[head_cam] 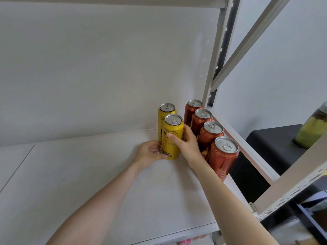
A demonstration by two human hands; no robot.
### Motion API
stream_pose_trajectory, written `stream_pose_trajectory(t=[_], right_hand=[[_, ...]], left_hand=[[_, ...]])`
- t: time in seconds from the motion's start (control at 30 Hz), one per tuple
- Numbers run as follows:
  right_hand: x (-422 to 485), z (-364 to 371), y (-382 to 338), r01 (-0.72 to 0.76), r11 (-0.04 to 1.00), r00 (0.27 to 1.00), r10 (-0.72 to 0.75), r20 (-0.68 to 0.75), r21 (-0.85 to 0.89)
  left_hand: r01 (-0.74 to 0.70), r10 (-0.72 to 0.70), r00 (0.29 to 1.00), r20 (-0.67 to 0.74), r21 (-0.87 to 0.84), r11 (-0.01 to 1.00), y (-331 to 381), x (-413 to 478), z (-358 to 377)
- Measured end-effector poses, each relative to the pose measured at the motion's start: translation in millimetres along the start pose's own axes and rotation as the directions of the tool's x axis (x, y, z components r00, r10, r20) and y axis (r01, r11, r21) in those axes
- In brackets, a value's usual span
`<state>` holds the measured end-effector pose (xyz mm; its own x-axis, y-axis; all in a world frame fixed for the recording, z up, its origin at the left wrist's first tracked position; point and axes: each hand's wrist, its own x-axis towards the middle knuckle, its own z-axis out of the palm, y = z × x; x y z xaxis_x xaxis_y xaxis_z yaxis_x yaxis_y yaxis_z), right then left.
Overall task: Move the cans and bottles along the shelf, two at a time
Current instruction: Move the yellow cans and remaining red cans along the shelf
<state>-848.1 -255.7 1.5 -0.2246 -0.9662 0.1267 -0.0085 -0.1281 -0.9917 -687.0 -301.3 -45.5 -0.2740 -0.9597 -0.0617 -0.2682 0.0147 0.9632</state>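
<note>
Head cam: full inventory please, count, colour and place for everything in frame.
front yellow can: 1, yellow, mid-shelf, upright
rear yellow can: 1, yellow, just behind it
red cans: 4, red, row along shelf's right edge
shelf: 1, white, under all cans
frame: grey-white posts and brace, right
black box: 1, black, beyond shelf
jar: 1, yellow-green contents, on black box
left hand: grips front yellow can low
right hand: grips it from right, thumb on label

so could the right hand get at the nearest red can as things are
Probably yes: the nearest red can stands unblocked at the row's front, beside the right hand, which must first release the front yellow can.
</note>
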Motion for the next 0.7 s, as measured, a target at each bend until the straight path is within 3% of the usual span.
stream_pose_trajectory(t=[0.17, 0.33, 0.5, 0.6, 0.7], right_hand=[[-11.3, 0.5, 2.8, -0.07, 0.997, 0.994, 0.071, -0.084, 0.014], [-42.5, 8.4, 7.4, -0.184, 0.968, 0.958, 0.137, -0.253, -0.172], [-92.8, 19.0, 11.5, -0.201, 0.861, 0.967, 0.097, -0.237, -0.468], [-119.4, 24.1, 12.0, -0.204, 0.708, 0.976, 0.096, -0.194, -0.676], [-145.4, 31.1, 8.9, -0.171, 0.54, 0.985, 0.094, -0.143, -0.824]], left_hand=[[0.062, -0.051, 0.995, -0.09, 0.12, 0.991, -9.3, -10.9, -29.2], [0.057, 0.011, 0.984, -0.179, 0.368, 0.928, -20.3, -43.7, -63.4], [0.03, 0.122, 0.98, -0.16, 0.714, 0.7, -26.6, -88.9, -88.5], [0.02, 0.167, 0.977, -0.13, 0.84, 0.542, -30.5, -115.3, -95.7], [0.007, 0.198, 0.974, -0.106, 0.895, 0.446, -34.5, -141.5, -102.5]])
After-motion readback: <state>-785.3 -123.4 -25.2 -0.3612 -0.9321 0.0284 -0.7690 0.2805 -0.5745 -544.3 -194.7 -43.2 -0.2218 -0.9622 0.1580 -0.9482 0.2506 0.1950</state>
